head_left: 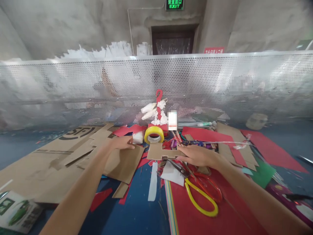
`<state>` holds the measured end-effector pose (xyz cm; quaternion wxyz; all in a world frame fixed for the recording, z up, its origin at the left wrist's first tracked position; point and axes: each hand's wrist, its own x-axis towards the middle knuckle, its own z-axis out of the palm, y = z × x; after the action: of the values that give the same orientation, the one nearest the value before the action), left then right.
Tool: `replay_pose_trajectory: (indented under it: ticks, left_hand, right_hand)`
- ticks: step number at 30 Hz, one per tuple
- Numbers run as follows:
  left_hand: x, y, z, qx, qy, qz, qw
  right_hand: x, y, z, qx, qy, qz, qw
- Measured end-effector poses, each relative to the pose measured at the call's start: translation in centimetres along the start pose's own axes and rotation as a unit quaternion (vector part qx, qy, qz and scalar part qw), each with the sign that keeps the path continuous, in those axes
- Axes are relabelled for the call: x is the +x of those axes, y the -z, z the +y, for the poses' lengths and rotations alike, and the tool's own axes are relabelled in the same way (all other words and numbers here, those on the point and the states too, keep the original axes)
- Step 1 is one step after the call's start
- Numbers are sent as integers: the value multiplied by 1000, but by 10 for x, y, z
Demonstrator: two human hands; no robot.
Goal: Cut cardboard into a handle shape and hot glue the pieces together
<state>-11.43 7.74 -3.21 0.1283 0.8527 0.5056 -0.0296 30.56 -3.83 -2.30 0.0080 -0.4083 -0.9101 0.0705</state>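
Note:
My right hand (197,155) pinches one end of a small cut cardboard piece (155,152), stepped in outline and held level in front of me. Left of it, my left hand (121,142) reaches over a larger cardboard sheet (124,163), fingers stretched out close to a small white block (138,137). A yellow tape roll (154,134) stands on edge just behind the cut piece. Below my right hand lie scissors (201,204) with one yellow and one red handle loop, blades partly over white paper (172,173).
Behind the roll stands a red hook-topped ornament (159,104) with white flowers. Flattened cardboard (46,176) covers the left; red sheets (271,150) and green paper (262,173) lie right. A carton (18,212) sits front left. A perforated metal screen (117,88) bounds the back.

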Motion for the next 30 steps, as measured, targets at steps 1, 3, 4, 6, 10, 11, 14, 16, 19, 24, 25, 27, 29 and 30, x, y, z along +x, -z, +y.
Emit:
replay_pose_trajectory:
  ticks: [1,3,4,6,10,11,14,16,19,24,25,27,29,30]
  left_hand:
    - [-1,2,2,2,0,-5,1000]
    - [-3,8,8,11,-6,-17,1000]
    - [-5,12,13,17,-15,-22,1000]
    - [-9,19,25,26,-31,-21,999]
    - [-12,28,51,15,-63,-12,998]
    - [-12,30,57,11,-68,-12,998]
    - [-15,36,70,2,-79,-18,997]
    - [-18,41,77,-10,-89,-17,996]
    - [-27,52,89,-29,-108,-6,994]
    - [-59,84,126,20,-93,69,993]
    - [-67,89,134,33,-85,81,993]
    - [-81,97,149,55,-65,122,989]
    - [-90,98,160,74,-65,127,987]
    - [-92,95,164,81,-70,120,987]
  right_hand:
    - [1,0,0,-5,-2,0,1000]
    - [2,0,-1,-18,0,6,1000]
    - [4,-1,-1,-25,2,12,1000]
    - [6,-3,-2,-35,6,24,999]
    - [10,-8,-1,-55,12,33,998]
    - [10,-9,-1,-60,15,34,998]
    - [10,-10,1,-71,28,38,996]
    - [9,-9,3,-78,28,39,996]
    - [6,-4,6,-76,17,36,996]
    - [-1,10,5,-47,19,40,998]
    - [-2,12,3,-44,23,50,998]
    - [-5,16,0,-42,33,76,996]
    - [-6,16,-2,-43,46,95,993]
    - [-6,16,-2,-45,50,100,993]
